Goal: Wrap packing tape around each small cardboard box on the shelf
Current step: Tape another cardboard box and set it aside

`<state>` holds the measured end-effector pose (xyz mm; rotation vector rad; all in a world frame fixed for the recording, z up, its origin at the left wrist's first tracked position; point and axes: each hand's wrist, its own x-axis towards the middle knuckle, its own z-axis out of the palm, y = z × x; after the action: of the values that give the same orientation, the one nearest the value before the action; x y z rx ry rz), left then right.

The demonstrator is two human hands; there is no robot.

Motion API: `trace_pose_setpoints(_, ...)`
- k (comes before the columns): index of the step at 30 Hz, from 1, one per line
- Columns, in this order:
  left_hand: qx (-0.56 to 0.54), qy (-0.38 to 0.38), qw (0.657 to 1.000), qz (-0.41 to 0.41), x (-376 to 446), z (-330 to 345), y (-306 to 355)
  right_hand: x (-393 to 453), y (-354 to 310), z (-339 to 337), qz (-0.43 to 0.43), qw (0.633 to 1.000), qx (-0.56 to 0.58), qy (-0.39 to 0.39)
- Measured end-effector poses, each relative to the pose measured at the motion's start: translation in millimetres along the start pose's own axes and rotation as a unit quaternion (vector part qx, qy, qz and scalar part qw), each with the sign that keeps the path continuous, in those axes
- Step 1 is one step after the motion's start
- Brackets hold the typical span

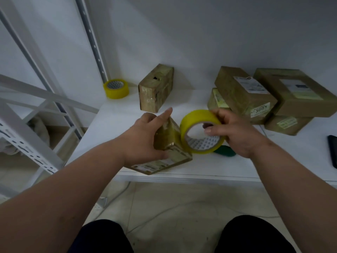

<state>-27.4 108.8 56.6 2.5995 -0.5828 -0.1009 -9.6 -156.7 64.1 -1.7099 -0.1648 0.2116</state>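
**Friend:** What are your hands doing?

**Me:** My left hand (145, 136) grips the small box (168, 143). The first finger sticks out straight, the others curl round it. The box sits tipped up at the front edge of the white shelf (255, 161). My right hand (235, 132) holds the yellow tape roll (200, 132), thumb through the hole, fingers over the top. The roll touches the box.

**Friend:** What could go wrong?

**Me:** The box is right at the edge. If I pull the tape hard, I think it could slide off and drop on the floor (173, 207). The tape could also fold and stick to itself if the roll tilts. And the box already looks shiny, so I might tape over the label and hide it.

**Friend:** What else is on the shelf?

**Me:** A box standing at the back (156, 88), a spare tape roll (116, 88) in the corner, a stack of boxes with labels (264, 99) on the right, something green (225, 151) under my right hand, and a dark flat thing (332, 152) at the far right.

**Friend:** And the room?

**Me:** Plain white wall, white metal rack (27, 125) on the left, pale tiled floor below. The light is dim.
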Motion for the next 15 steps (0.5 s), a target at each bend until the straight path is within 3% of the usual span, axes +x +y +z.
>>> trace_pose_setpoints(3, -0.134, 0.054, 0.99, -0.005, -6, 4, -1, -1, -22, -1, -0.037, 0.99, 0.13, -0.03)
trace_pose_setpoints(5, -0.176, 0.061, 0.982, -0.016, -12, 12, -3, -2, -30, 5, -0.048, 0.985, 0.158, -0.053)
trace_pose_setpoints(11, -0.081, 0.075, 0.994, -0.021, -24, 0, -11, -6, -38, 39, -0.051, 0.993, 0.05, -0.091)
trace_pose_setpoints(15, -0.1, 0.102, 0.989, -0.034, -33, -6, -17, -5, -50, 58, -0.081, 0.99, -0.023, -0.11)
